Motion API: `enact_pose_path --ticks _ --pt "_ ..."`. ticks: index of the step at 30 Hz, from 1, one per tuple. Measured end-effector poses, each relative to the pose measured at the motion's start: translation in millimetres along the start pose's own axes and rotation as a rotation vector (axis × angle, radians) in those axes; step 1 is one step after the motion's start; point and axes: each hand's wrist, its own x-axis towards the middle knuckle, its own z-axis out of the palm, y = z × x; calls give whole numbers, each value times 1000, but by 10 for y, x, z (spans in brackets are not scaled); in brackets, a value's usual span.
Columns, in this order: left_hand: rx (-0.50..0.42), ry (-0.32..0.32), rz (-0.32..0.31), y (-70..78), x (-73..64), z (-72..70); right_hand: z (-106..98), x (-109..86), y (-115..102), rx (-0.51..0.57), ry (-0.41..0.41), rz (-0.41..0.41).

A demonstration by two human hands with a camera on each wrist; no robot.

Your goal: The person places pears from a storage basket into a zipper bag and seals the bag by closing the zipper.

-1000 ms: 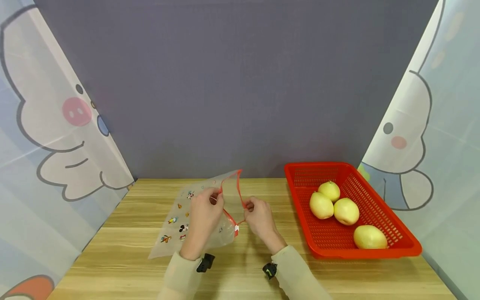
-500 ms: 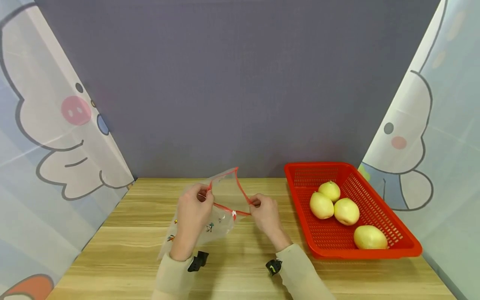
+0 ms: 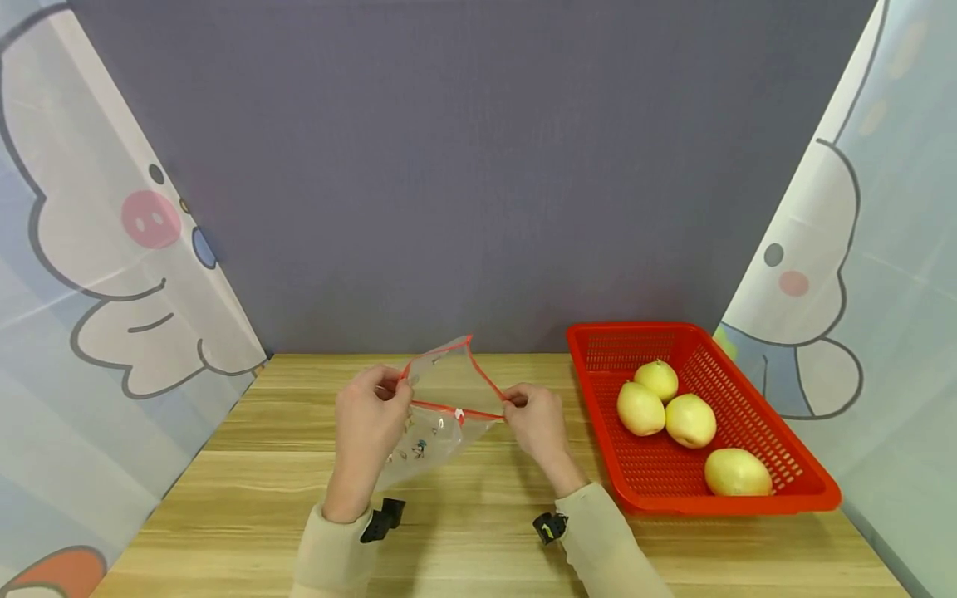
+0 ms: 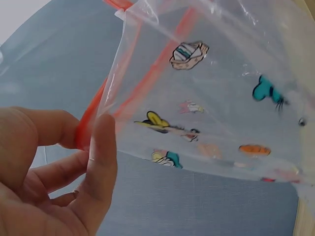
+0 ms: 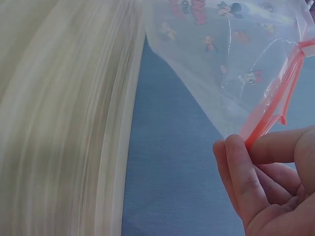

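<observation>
A clear zipper bag [image 3: 437,440] printed with small cartoon figures hangs between my two hands, its red-edged mouth spread apart. My left hand [image 3: 371,419] pinches the red edge at the left, thumb and fingers meeting on it in the left wrist view, where the bag [image 4: 211,98] stretches away to the right. At the opposite corner my right hand [image 3: 537,422] pinches the red strip; the right wrist view shows those fingertips [image 5: 236,147] on the bag's corner. A white-and-red slider [image 3: 459,414] sits on the near edge of the mouth.
A red plastic basket [image 3: 624,490] stands at the right on the wooden table [image 3: 463,548]. Several round yellow-green fruits [image 3: 690,420] lie in it, one [image 3: 738,473] apart near the front. A grey cloth wall [image 3: 478,183] rises behind the table, with printed curtains [image 3: 807,249] at both sides.
My hands have moved apart, the left going left and the right slightly right. The bag's mouth has widened, its near edge now stretched straighter, and the bag has turned downward.
</observation>
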Motion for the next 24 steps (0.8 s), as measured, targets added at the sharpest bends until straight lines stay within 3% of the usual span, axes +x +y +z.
enact_pose_path --ticks 7,15,24 --pt "37 -53 -16 19 -10 -1 -17 -4 -10 -17 13 -30" --pt "74 -65 -7 17 -12 -6 -27 -13 -51 -27 8 -59" --pt "102 -153 -46 22 -13 0 -34 -23 -76 -21 -6 -71"
